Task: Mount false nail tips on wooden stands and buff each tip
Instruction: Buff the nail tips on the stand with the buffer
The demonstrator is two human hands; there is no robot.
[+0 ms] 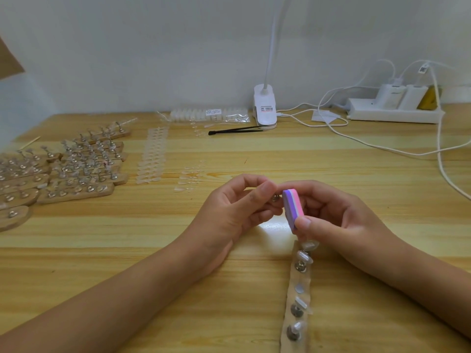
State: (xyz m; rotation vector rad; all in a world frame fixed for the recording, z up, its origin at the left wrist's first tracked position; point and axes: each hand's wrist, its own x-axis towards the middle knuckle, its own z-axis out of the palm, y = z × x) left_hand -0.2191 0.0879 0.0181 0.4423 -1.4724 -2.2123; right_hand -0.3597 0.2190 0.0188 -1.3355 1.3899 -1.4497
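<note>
My right hand grips a small purple, white and pink buffer block between thumb and fingers. My left hand pinches a small metal peg, and the block's face lies against it; any nail tip on the peg is hidden by my fingers. Below my right hand a wooden stand strip lies on the table, running toward me. It carries several metal pegs with clear nail tips.
Many wooden stands with pegs crowd the left of the wooden table. Rows of loose clear tips lie mid-table. At the back stand a clip lamp, black tweezers, a tip bag and a power strip with cables.
</note>
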